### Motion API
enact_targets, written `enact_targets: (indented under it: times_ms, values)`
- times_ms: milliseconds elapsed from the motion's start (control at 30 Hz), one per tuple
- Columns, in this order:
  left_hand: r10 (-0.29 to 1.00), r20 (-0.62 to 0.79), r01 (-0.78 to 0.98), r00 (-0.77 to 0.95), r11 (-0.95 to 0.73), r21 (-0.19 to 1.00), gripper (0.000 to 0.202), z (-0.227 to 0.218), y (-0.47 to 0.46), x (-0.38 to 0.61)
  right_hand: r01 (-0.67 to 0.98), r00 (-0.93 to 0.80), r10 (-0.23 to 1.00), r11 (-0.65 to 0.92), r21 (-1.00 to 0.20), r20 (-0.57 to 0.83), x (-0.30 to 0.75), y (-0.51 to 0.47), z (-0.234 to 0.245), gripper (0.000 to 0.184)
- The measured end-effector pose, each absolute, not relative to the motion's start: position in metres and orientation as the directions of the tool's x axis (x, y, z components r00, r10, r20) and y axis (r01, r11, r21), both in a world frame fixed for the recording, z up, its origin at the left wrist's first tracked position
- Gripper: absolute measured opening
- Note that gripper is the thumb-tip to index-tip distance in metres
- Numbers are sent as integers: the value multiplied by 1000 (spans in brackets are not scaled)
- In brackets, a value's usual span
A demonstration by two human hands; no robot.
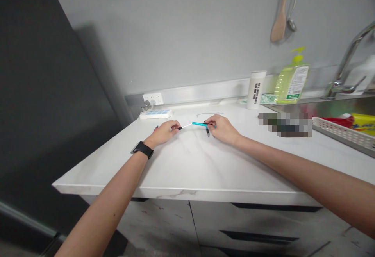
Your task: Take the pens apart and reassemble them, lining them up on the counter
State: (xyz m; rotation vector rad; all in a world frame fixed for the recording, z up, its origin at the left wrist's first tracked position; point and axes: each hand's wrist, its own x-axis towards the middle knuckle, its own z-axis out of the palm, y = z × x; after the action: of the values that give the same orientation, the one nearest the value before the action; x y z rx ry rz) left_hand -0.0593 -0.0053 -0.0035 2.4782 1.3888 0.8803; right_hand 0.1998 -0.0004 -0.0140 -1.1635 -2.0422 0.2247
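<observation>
Both my hands rest on a white marble countertop (205,163). My left hand (164,132), with a black watch on its wrist, is closed in a pinch on the thin white end of a slim teal pen (198,124). My right hand (222,129) is closed round the pen's other end, and a dark-tipped piece pokes down from under its fingers. The pen lies level between the two hands, just above the counter.
A white power strip (156,113) lies at the back left below a wall socket (152,99). A thin wire (209,113), a white tumbler (256,90), a green soap bottle (292,80), a tap (347,63), a sink and a white basket (342,132) stand to the right. A wooden spatula (280,13) hangs on the wall.
</observation>
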Motion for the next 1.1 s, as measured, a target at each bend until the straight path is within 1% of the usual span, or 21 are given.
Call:
enact_targets:
  times_ms: [133,200,267,367,433,467,567,667,767,900,1100]
  values:
    - [817,388,739,427,-563,370,15,-2,-8,-56,636,-312,788,588,-500,530,200,3,-15,23]
    - [815,370,738,446,-569,363,18,0,-11,-52,584,-302,809,575,-573,504,199,5,-15,22]
    - [816,353,723,457,-572,387,20,0,-14,-45,488,-282,842,538,-687,460,197,8,-15,19]
    - [829,334,662,449,-560,498,21,-3,-17,-30,293,-222,887,456,-840,404,195,10,-12,14]
    - [851,310,594,423,-519,615,22,-6,-18,-20,159,-159,907,412,-897,389,195,10,-10,13]
    - [866,288,553,409,-487,677,23,-8,-18,-16,93,-125,913,399,-912,387,195,10,-9,15]
    - [895,217,424,389,-383,821,26,-9,-19,-8,-66,-38,914,402,-913,405,198,11,-6,28]
    - [906,194,332,376,-327,885,29,-8,-21,-7,-138,-13,912,404,-904,409,201,12,-5,34]
    - [911,209,285,355,-319,904,29,-8,-22,-8,-166,-57,908,401,-901,414,201,13,-5,34]
    - [920,204,280,334,-304,911,25,-7,-22,-8,-179,-140,885,418,-891,444,202,13,-7,34]
    - [926,213,276,310,-302,912,26,-7,-20,-10,-151,-145,849,488,-859,508,205,16,-7,34]
